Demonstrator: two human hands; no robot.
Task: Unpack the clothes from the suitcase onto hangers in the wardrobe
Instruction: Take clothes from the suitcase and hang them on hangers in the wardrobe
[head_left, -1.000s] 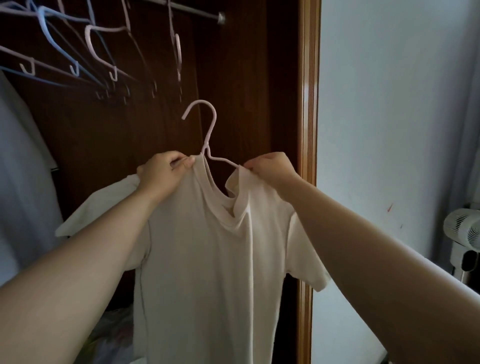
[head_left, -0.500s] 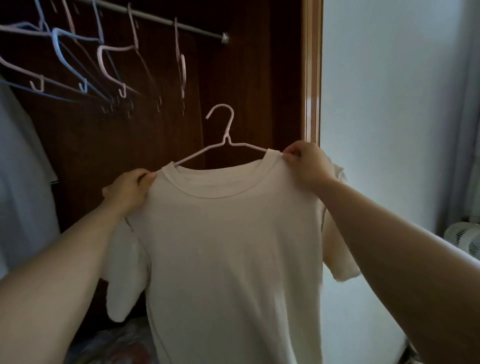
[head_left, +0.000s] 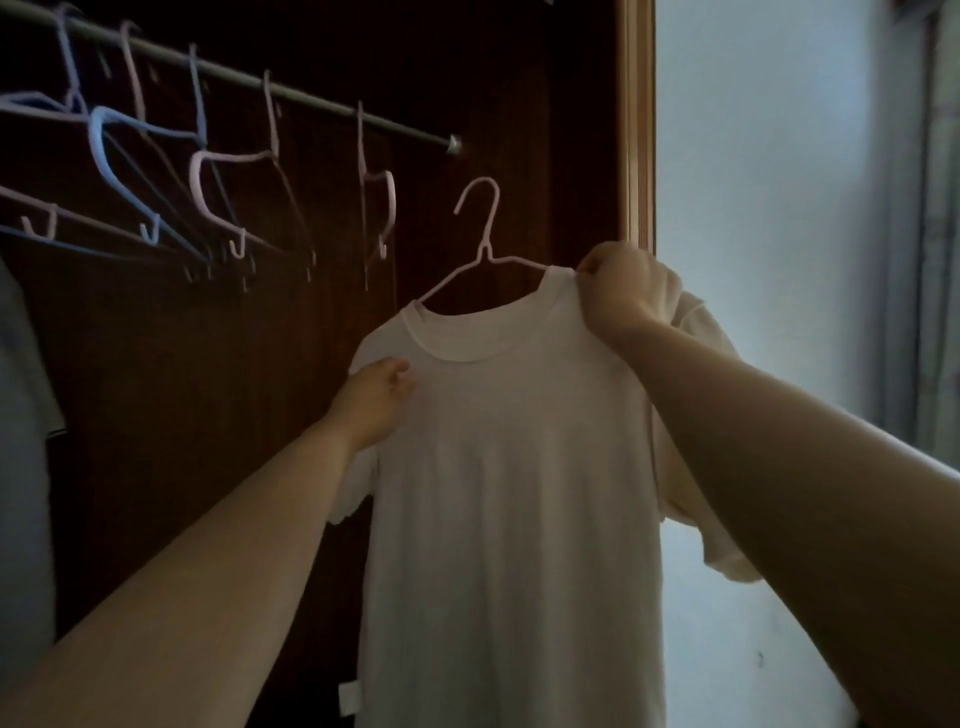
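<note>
The scene is dim overall. Daylight comes from the right, where the pale blue-white wall (head_left: 769, 208) is the brightest area, slightly washed out. The dark brown wooden wardrobe interior (head_left: 493, 78) sinks into near-black shadow with little detail. The cream short-sleeved T-shirt (head_left: 519, 493) looks grey and muted, softly lit. The picture is soft and grainy, and the forearms near the lower corners are blurred. Wide-angle distortion bends the grey metal rail (head_left: 311, 101) and the wooden frame edge (head_left: 638, 130).
</note>
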